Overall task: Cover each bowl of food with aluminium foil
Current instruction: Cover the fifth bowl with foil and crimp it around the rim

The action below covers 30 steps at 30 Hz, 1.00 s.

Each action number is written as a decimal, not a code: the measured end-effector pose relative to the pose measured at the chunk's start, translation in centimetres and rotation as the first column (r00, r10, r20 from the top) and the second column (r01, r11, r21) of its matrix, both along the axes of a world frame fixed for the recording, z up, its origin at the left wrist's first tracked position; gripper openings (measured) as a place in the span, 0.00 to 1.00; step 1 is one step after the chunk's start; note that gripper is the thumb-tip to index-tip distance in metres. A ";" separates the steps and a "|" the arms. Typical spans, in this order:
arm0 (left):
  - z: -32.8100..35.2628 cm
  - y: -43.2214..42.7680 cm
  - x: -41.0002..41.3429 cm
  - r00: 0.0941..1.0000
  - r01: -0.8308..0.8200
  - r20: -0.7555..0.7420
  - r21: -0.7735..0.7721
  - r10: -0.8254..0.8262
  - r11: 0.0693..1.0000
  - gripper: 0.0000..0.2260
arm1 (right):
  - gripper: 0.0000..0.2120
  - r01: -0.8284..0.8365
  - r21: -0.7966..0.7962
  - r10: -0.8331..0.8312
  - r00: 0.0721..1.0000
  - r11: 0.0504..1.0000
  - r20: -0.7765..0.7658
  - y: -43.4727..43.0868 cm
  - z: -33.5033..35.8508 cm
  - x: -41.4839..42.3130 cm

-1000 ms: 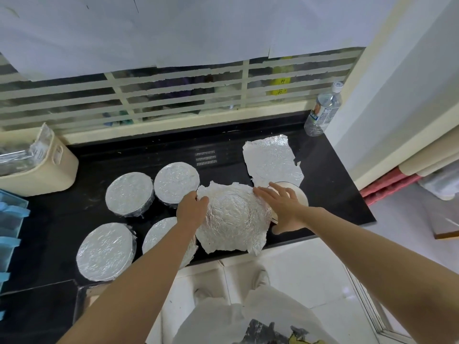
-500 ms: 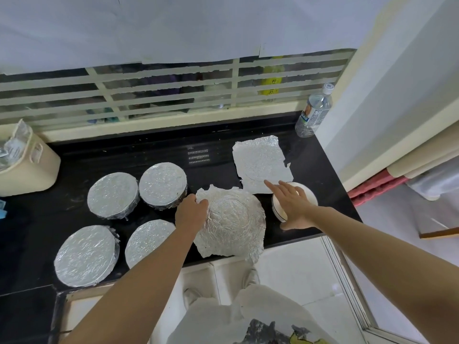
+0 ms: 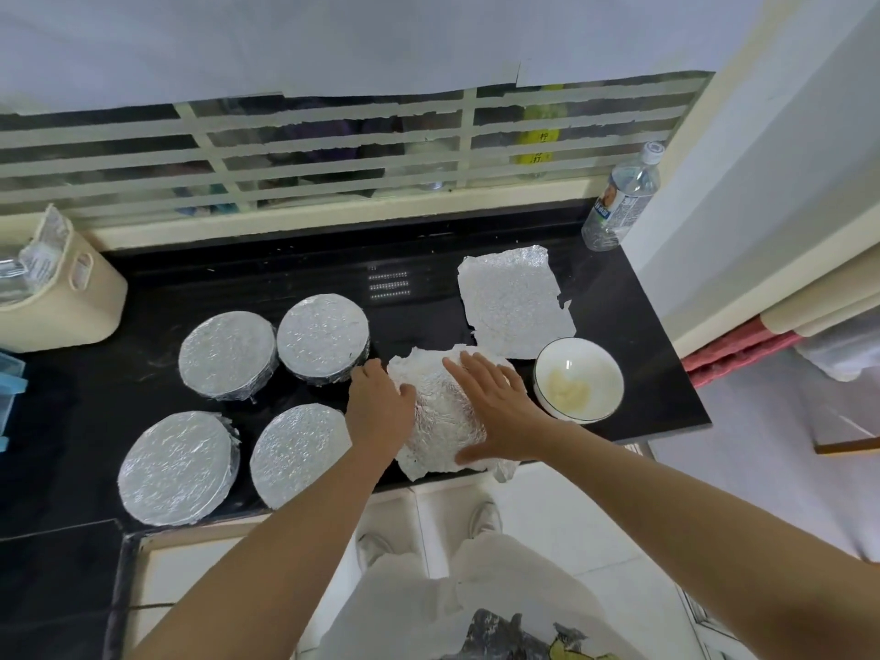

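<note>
At the front middle of the black surface [image 3: 619,302], crumpled foil [image 3: 440,407] is lying domed over a bowl, which is staying hidden beneath it. Left hand [image 3: 378,407] is cupping the foil's left edge, fingers bending down over the rim, thumb lying on top; its grip is narrow, holding foil. Right hand [image 3: 500,407] is pressing flat on the dome's right half, fingers straight and spread, grip wide, holding nothing.

Just right of the crumpled foil, an open bowl [image 3: 605,373] is sitting uncovered, with pale food [image 3: 566,390] in its bottom. Behind the crumpled foil, a flat foil sheet [image 3: 512,307] is lying; whether the two are touching, cannot tell. Left of it, four covered bowls are standing in two pairs: far pair [image 3: 227,354] [image 3: 323,336], near pair [image 3: 177,466] [image 3: 297,452]. Far behind and right, a water bottle [image 3: 619,202] is standing upright. Far left, a beige basket [image 3: 62,307] is sitting.
</note>
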<state>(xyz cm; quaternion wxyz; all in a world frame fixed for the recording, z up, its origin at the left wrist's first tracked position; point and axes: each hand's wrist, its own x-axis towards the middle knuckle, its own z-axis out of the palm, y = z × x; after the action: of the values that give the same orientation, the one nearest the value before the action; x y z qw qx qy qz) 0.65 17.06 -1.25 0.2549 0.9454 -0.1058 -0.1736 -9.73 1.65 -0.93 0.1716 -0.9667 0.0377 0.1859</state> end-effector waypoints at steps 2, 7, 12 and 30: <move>0.1 0.3 -0.6 0.977 0.115 0.175 0.065 -0.125 0.991 0.26 | 0.60 0.013 0.007 -0.013 1.000 1.000 -0.015 0.1 0.0 0.1; -0.6 0.6 -1.7 0.803 0.543 0.264 0.047 -0.534 0.839 0.31 | 0.61 0.011 0.003 -0.011 1.000 1.000 -0.013 0.3 -0.6 0.6; -1.5 1.6 -1.8 0.667 0.714 0.121 0.177 -0.735 0.677 0.40 | 0.64 0.028 0.015 -0.028 1.000 0.999 -0.011 -0.1 -0.9 0.8; -3.1 1.7 -1.6 0.672 0.681 0.171 0.242 -0.721 0.692 0.55 | 0.64 -0.038 -0.047 0.041 0.997 0.998 0.064 -0.3 -1.1 0.5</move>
<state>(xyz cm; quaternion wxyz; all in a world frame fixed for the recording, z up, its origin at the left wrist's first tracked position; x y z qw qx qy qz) -0.95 18.72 -4.30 0.0773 0.8626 -0.4786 -0.1444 -9.21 1.36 -2.00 0.1471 -0.9765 0.0172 0.1567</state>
